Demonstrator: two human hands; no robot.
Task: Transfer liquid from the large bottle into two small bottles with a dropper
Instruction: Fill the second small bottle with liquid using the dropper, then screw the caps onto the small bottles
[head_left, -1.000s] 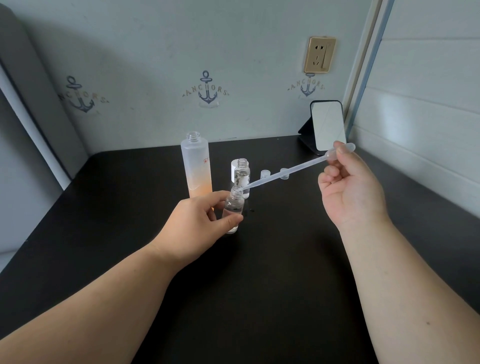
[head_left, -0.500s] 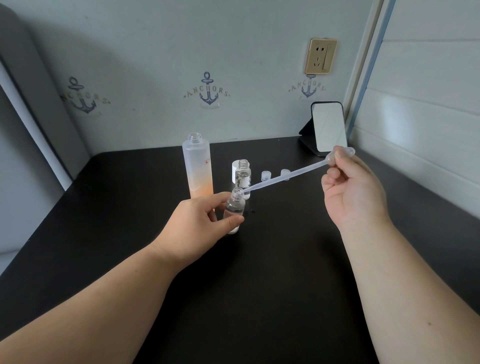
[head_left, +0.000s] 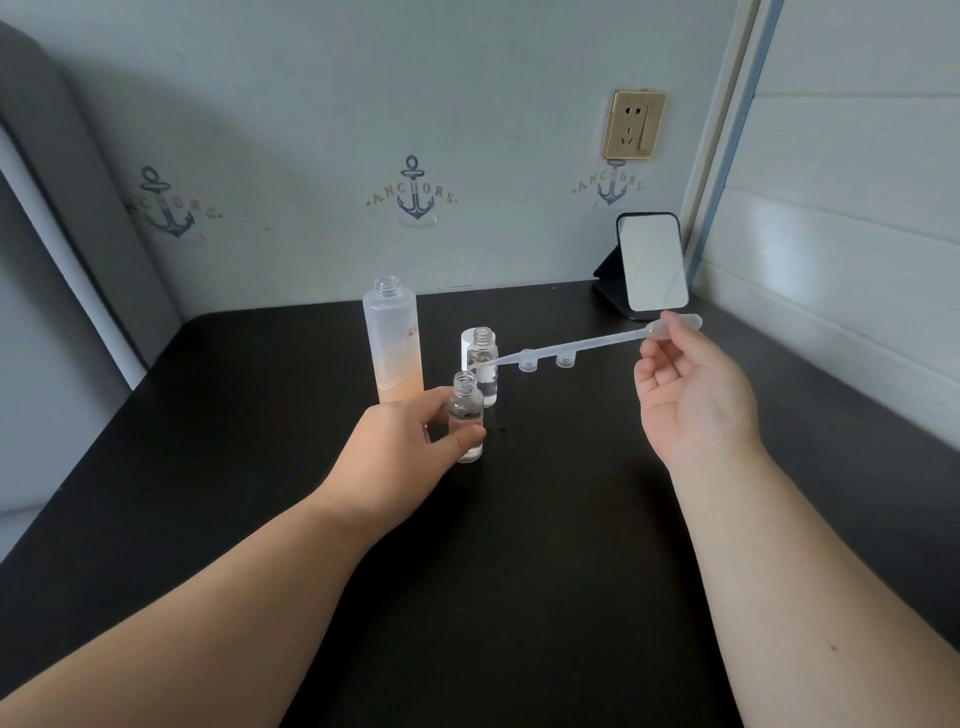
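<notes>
**Dropper Held Over the Small Bottles on a Black Table**

At the far left, anchor motifs (head_left: 167, 203) are showing on the pale wall, and the black table (head_left: 519, 545) is spreading across the lower frame.

The large bottle (head_left: 393, 343) is standing upright and uncapped toward the back of the table, its frosted body shading to orange liquid in the lower part. Just in front of it, the left hand (head_left: 400, 452) is gripping the nearer small bottle (head_left: 466, 418), thumb and fingers curling round its clear glass body while it is standing upright on the table with its neck open. Just behind and a little right of it, the second small bottle (head_left: 483, 366) is standing upright, also uncapped, with a white cap (head_left: 467, 345) partly hidden behind it. A few dark specks (head_left: 500, 429) are lying on the table just beside the held bottle.

The dropper (head_left: 576, 348) is running as a long translucent stem from upper right down to the left, its tip (head_left: 480, 367) lying in front of the second small bottle, above and apart from the held bottle's mouth. Two small clear caps (head_left: 546, 359) are sitting on the table behind the stem.

The right hand (head_left: 685, 389) is pinching the dropper's bulb between thumb and fingertips, palm turned toward the camera. The two hands are well apart.

Farther right, a small mirror (head_left: 652, 262) is leaning on its stand near the wall, below a gold wall socket (head_left: 634, 124).
</notes>
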